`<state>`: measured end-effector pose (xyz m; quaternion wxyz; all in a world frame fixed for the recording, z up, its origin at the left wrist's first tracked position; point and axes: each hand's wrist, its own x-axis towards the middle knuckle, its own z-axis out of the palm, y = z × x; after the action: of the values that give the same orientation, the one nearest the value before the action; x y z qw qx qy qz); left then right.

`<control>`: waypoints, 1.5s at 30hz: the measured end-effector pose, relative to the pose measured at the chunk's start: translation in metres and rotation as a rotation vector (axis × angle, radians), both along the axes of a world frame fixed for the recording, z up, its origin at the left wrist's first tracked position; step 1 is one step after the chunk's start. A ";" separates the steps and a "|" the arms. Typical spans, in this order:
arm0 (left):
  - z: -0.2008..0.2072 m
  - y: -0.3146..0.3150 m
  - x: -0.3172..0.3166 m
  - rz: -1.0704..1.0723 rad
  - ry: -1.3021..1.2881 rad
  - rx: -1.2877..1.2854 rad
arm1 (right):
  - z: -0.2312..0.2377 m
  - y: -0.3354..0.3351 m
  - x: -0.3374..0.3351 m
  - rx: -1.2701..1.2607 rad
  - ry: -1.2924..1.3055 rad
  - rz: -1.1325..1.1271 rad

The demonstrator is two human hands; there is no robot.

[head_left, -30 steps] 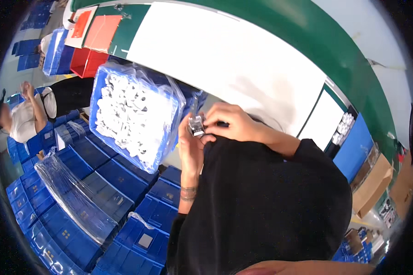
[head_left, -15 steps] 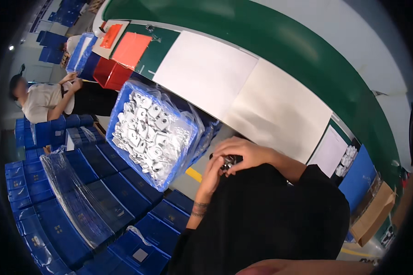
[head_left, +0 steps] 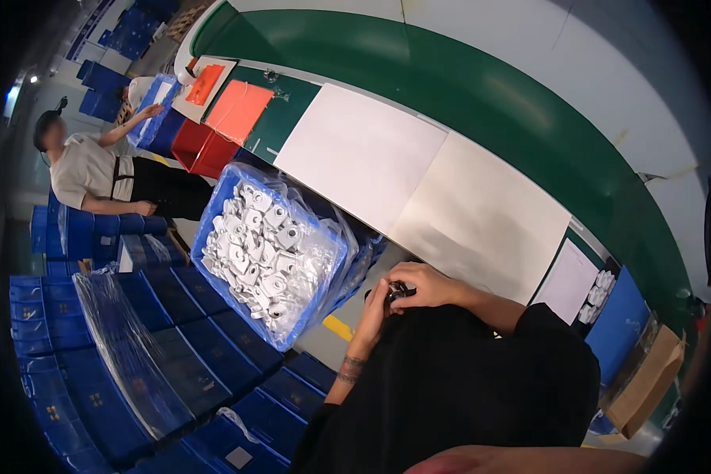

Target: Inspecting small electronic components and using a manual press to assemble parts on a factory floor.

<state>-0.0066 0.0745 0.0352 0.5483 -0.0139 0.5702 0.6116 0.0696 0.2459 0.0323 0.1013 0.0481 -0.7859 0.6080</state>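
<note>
Close in front of my body, both hands meet around a small dark, shiny object [head_left: 400, 291], whose kind I cannot make out. My left hand [head_left: 371, 318] closes on it from the left, wrist upward. From the right, my right hand [head_left: 426, 284] curls over it with bent fingers. Parts of the object are hidden by the fingers. Left of my hands stands a blue crate [head_left: 291, 336] lined with clear plastic, heaped with white-grey metal parts [head_left: 253, 249] that have round holes.
A workbench with a white sheet [head_left: 363, 146] and a cream sheet [head_left: 482, 217] runs beyond my hands. Stacked blue crates [head_left: 95, 379] fill the lower left. Another person [head_left: 95, 170] stands at far left, near a red bin [head_left: 201, 150]. A cardboard box [head_left: 648, 383] is at right.
My hands have come slightly lower in the view, still around the small object. The other person has stretched one arm toward a blue crate. The scene has shifted a little with my head.
</note>
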 end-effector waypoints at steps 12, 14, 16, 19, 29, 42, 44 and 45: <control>-0.021 0.002 0.001 0.040 0.386 -0.003 | -0.022 -0.016 -0.007 -0.028 -0.072 -0.179; -0.022 0.001 0.002 0.002 0.461 -0.019 | -0.036 -0.018 -0.008 -0.059 -0.117 -0.203; -0.021 0.001 0.002 -0.037 0.536 -0.037 | -0.047 -0.018 -0.007 -0.092 -0.161 -0.227; -0.024 -0.001 0.003 -0.049 0.501 -0.071 | -0.046 -0.015 -0.007 -0.060 -0.191 -0.193; -0.027 -0.001 0.001 0.001 0.706 -0.173 | -0.066 -0.020 -0.010 -0.208 -0.139 -0.168; -0.017 0.002 -0.002 -0.117 1.036 -0.190 | -0.076 -0.026 -0.013 -0.339 -0.303 -0.139; -0.013 0.003 -0.003 -0.146 1.034 -0.214 | -0.057 -0.023 -0.013 -0.370 -0.415 -0.106; -0.012 0.004 -0.003 -0.160 1.100 -0.264 | -0.047 -0.021 -0.013 -0.402 -0.528 -0.077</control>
<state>-0.0095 0.0781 0.0235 0.2091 0.2814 0.8425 0.4091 0.0568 0.2251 -0.0148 -0.0753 -0.1619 -0.6505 0.7382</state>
